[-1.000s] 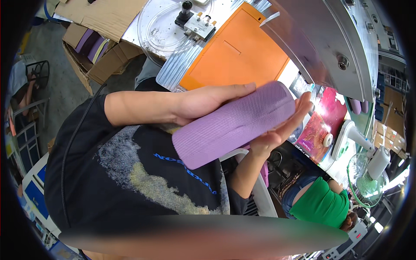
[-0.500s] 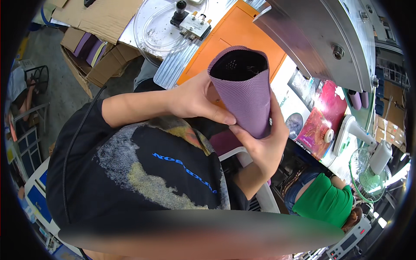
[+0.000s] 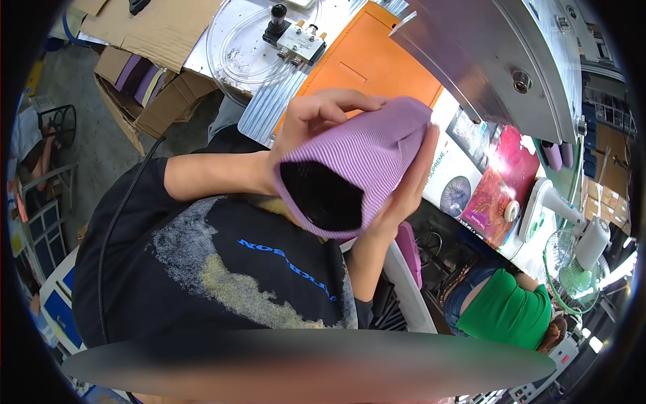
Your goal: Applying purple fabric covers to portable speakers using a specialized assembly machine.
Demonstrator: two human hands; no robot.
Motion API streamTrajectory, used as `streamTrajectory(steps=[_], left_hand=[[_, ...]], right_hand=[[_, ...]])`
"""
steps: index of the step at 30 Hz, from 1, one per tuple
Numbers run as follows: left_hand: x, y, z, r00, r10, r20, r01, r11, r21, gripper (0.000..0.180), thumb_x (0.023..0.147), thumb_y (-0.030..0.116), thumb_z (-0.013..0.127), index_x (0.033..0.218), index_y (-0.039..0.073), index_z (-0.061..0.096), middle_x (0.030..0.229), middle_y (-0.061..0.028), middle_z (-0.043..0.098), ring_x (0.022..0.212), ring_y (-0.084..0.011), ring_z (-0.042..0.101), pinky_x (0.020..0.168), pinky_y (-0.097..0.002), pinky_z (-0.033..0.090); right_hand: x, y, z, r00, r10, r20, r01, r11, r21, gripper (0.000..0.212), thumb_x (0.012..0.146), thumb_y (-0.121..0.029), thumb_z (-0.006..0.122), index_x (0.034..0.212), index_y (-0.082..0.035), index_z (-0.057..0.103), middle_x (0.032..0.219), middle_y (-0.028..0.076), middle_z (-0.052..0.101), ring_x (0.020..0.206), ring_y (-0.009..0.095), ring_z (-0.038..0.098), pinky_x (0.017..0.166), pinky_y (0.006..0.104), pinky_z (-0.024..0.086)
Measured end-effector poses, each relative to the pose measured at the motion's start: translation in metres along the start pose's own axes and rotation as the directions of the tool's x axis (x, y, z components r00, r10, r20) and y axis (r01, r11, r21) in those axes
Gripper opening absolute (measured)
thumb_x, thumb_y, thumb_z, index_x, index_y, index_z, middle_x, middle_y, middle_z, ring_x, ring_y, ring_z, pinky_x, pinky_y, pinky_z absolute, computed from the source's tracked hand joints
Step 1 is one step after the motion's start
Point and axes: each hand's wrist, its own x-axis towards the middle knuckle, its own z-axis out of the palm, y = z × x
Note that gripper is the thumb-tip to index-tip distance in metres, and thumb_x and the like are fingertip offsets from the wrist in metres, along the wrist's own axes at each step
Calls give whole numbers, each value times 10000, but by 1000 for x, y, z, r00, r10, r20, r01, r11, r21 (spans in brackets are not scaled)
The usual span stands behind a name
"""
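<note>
Between my two hands is a tube-shaped sleeve of ribbed purple fabric (image 3: 383, 151). It lies tilted, its wide dark opening turned down toward my chest, and its upper right end looks creased and pinched in. My left hand (image 3: 306, 121) curls around the sleeve's left side, fingers bent over the top. Along the right side, my right hand (image 3: 397, 205) presses with its fingers stretched upward; part of it is hidden behind the fabric. Just beyond the sleeve lies a flat orange panel (image 3: 367, 57) on the table.
A metal machine part (image 3: 484, 60) overhangs the upper right. Past the panel sits a valve block with a black knob (image 3: 299, 42) and clear tubing. A cardboard box (image 3: 171, 101) holds purple pieces. A white bin (image 3: 410, 299) is beside me; a person in green (image 3: 505, 306) is at right, near a fan (image 3: 572, 266).
The sleeve has tipped over: its opening, which faced up and away, now faces down toward me. My left hand's fingers have moved over its top, and my right hand has shifted along its side.
</note>
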Motion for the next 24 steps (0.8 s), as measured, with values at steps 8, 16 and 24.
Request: streamTrajectory(steps=[8, 16, 24], left_hand=[[-1, -11, 1, 980, 184, 74, -192, 974, 123, 608, 719, 110, 784, 1058, 58, 282, 1208, -274, 452, 1170, -406, 506, 971, -466, 465], [1, -4, 2, 970, 226, 93, -239, 958, 161, 613, 710, 106, 793, 1048, 75, 284, 1198, -271, 462, 1176, -429, 500, 955, -458, 477], [9, 7, -3, 948, 287, 136, -317, 888, 332, 569, 718, 177, 780, 1180, 53, 470, 1146, -204, 510, 1121, -383, 542, 927, -426, 491]], right_hand=[[-15, -23, -1, 860, -478, -178, 490, 871, 26, 851, 888, -702, 235, 1295, 10, 462, 1271, 241, 507, 1239, 436, 441, 1056, 556, 298], [-9, -24, -5, 904, -388, -178, 394, 919, 0, 807, 889, -698, 239, 1201, -12, 530, 1159, 189, 570, 1141, 390, 530, 979, 525, 402], [-9, -19, -6, 903, -389, -183, 397, 918, 5, 752, 880, -702, 292, 1179, -57, 541, 1107, 158, 576, 1080, 354, 554, 933, 505, 433]])
